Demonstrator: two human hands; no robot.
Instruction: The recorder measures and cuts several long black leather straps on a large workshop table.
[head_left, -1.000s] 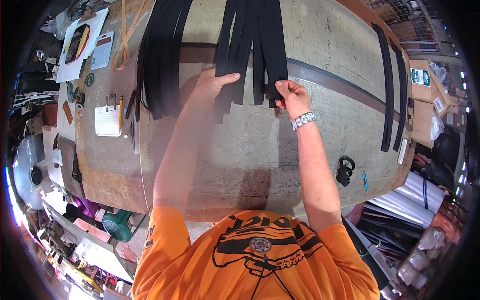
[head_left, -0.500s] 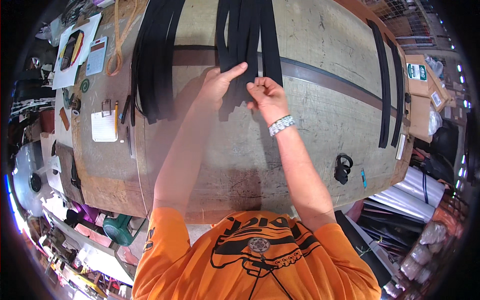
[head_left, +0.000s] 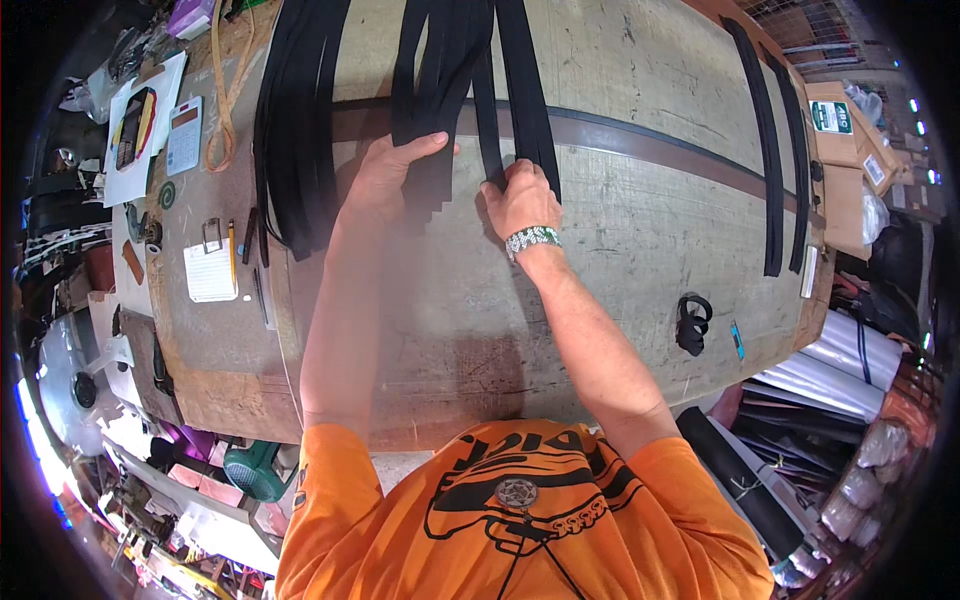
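Note:
Long black fabric strips [head_left: 432, 50] lie in bundles over the top of the worktable [head_left: 660, 230]. My left hand [head_left: 395, 170] is closed on the middle bunch, its thumb lying across the strips. My right hand [head_left: 518, 203], with a beaded bracelet at the wrist, is curled with fingertips closed on the narrower strips [head_left: 530, 115] just to its right of centre. A further thick bundle [head_left: 300, 130] lies to the left of my left hand.
Two strips [head_left: 757, 130] lie far right, near a black coil [head_left: 692, 325] and a blue cutter [head_left: 738, 340]. At left are a calculator [head_left: 183, 140], notepad [head_left: 210, 270], pencil and tan cord [head_left: 222, 140]. Cardboard boxes [head_left: 840, 190] and rolls [head_left: 830, 390] border the table.
My left hand has moved left with its bunch of strips, opening a gap between groups. My right hand has moved leftward and its fingers have closed on the right-hand strips.

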